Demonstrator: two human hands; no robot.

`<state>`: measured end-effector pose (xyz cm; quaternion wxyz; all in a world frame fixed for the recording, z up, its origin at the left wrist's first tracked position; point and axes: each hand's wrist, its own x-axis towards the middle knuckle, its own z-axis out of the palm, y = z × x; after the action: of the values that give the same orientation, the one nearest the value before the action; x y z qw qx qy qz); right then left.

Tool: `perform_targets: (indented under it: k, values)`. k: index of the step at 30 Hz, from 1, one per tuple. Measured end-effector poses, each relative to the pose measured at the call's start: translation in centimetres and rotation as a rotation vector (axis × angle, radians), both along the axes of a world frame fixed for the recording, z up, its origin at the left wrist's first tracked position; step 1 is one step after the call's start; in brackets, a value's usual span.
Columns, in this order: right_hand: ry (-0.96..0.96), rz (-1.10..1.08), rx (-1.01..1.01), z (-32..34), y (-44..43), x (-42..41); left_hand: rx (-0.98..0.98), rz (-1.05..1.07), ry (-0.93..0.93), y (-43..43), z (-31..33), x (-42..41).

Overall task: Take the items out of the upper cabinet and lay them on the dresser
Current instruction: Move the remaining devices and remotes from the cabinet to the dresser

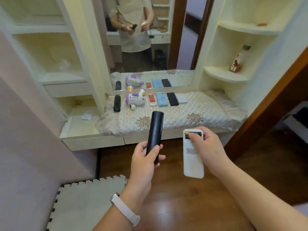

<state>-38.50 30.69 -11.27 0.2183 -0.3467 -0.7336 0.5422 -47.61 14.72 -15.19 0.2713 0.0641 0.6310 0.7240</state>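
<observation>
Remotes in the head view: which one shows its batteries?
The white remote in the right hand, back up, cover off. The left hand holds a closed black remote.

Evenly lit, soft and warm, with faint shadows. Broad glare on the wooden floor point(168, 209) below the dresser point(175, 114). Slightly soft throughout (compression smear); shelves bowed toward edges.
</observation>
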Motion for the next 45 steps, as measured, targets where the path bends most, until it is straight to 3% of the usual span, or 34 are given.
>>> perform_targets:
  k: [10, 27, 45]
  values:
    - [0.000, -0.122, -0.072, -2.9, 8.9, -3.0, -0.064, -0.138, -0.005, 9.2, -1.6, -3.8]
    - [-0.105, 0.058, -0.263, -8.8, 33.6, -9.4, -0.230, -0.017, -0.072, 33.4, -2.8, -7.5]
    - [-0.273, 0.000, -0.362, -14.8, 44.4, -15.5, -0.317, -0.036, -0.235, 45.5, -10.6, -14.6]
